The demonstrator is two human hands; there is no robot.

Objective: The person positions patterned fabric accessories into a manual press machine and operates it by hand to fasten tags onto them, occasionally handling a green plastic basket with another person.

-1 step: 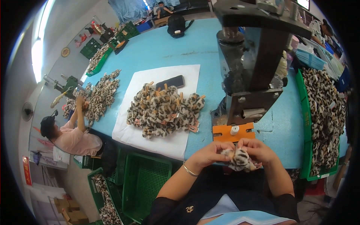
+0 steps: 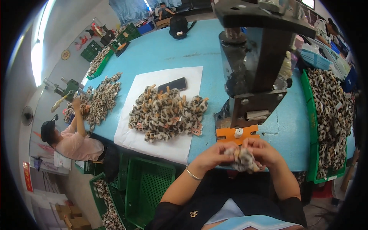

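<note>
Both my hands are closed on one small leopard-spotted plush piece [image 2: 244, 162] at the table's front edge. My left hand [image 2: 219, 155] pinches its left side, and my right hand [image 2: 264, 152] grips it at the upper right. A yellowish bit shows between my fingers. Just beyond my hands lies an orange plate [image 2: 227, 135] with a white round peg [image 2: 239, 133] on it, at the foot of a dark metal press [image 2: 245, 108]. To the left, a heap of spotted plush pieces [image 2: 165, 115] with orange tabs sits on a white sheet [image 2: 159, 150].
A black phone [image 2: 173, 84] lies behind the heap. Green crates of plush [image 2: 331, 126] stand at the right. A green basket [image 2: 147, 188] is below the table at left. A co-worker [image 2: 82, 145] sits at another press [image 2: 71, 88]. A black cap [image 2: 179, 27] lies far back.
The plush piece has turned slightly between my fingers, its dark stripes now less visible. The co-worker's raised hand has shifted a little to the left.
</note>
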